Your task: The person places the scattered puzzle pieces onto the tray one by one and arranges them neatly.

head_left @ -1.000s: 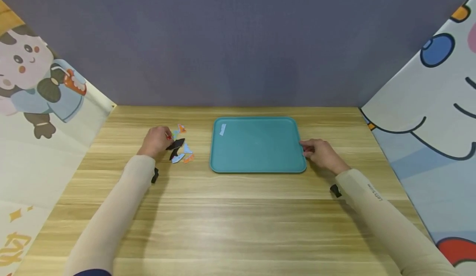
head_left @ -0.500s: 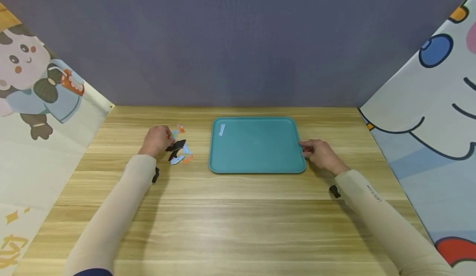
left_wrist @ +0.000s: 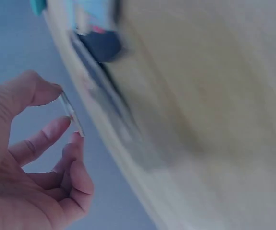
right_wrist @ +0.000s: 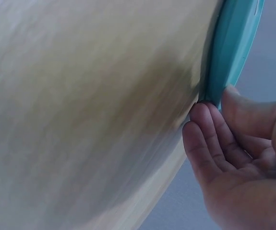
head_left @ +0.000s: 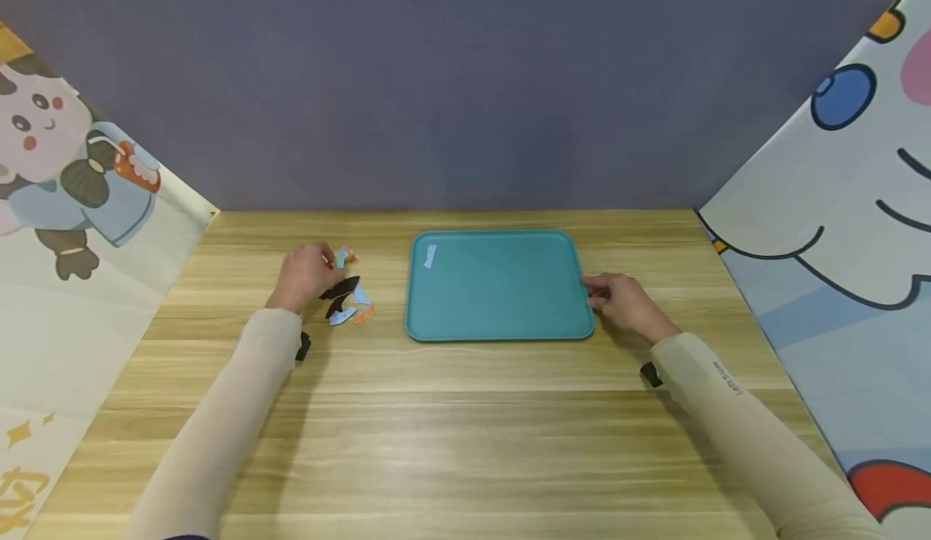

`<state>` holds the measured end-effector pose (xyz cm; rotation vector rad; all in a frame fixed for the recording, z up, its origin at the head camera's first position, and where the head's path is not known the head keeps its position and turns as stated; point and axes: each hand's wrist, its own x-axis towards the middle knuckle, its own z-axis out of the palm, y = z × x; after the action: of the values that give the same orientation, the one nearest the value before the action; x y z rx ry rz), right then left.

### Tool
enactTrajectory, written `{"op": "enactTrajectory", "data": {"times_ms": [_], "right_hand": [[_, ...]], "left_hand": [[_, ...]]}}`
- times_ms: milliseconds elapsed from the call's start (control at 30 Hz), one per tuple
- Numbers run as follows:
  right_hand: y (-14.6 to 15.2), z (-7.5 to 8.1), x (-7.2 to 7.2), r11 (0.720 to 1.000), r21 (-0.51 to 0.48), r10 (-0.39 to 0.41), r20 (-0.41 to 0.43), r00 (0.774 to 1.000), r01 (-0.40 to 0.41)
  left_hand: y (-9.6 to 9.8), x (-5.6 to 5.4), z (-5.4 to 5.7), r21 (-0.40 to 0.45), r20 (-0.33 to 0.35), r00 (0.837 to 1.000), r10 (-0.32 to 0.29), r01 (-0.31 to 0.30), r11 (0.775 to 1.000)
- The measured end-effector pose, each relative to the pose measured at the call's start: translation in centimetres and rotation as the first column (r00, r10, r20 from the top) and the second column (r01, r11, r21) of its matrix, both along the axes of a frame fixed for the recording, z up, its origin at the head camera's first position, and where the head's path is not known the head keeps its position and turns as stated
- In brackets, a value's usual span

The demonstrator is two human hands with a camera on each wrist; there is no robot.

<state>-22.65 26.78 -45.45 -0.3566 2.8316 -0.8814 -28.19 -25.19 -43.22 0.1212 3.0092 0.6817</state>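
Nearest the camera you've got two beige sleeves, left and right, over the wood table, each with a small black thing, left and right, showing by the cuff.

A bit further out, on the left, there's an orange bit with a blue bit just beside it, both flat on the wood. Past those is a second blue bit, plus two black bits bunched up close to the hand.

The right hand has the tray by its right edge: thumb on the outer side of the rim, fingertips tucked at the bottom edge. Tray's teal, sitting flat mid-table.

The left hand is pinching a thin piece between thumb and fingertips, little finger curled in. Its wrist view catches the piece nearly edge-on, so I can't make out the print; from the head there's just a speck of red.

Beyond the hand, a green-blue bit and another orange bit lie together. A pale blue strip sits in the tray's far left corner. Furthest back is a grey-blue wall.
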Motion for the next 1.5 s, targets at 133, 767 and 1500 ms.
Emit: {"op": "enactTrajectory", "data": {"times_ms": [133,767,1500], "right_hand": [[0.1,-0.1,0.1,1.0,-0.005,-0.004,-0.006,1.0,0.004],[-0.4,-0.2,0.1,1.0,0.003,0.002,-0.033,0.999,-0.002],[-0.4,0.0,0.2,1.0,0.001,-0.009,-0.038,0.999,0.009]], "left_hand": [[1.7,0.1,1.0,0.016,-0.058,0.998,-0.032,0.033,0.999],[11.2,-0.5,1.4,0.024,-0.166,0.963,-0.214,0.221,0.975],[19.8,-3.3,0.4,-0.156,-0.026,0.971,-0.24,0.233,0.96]]}}
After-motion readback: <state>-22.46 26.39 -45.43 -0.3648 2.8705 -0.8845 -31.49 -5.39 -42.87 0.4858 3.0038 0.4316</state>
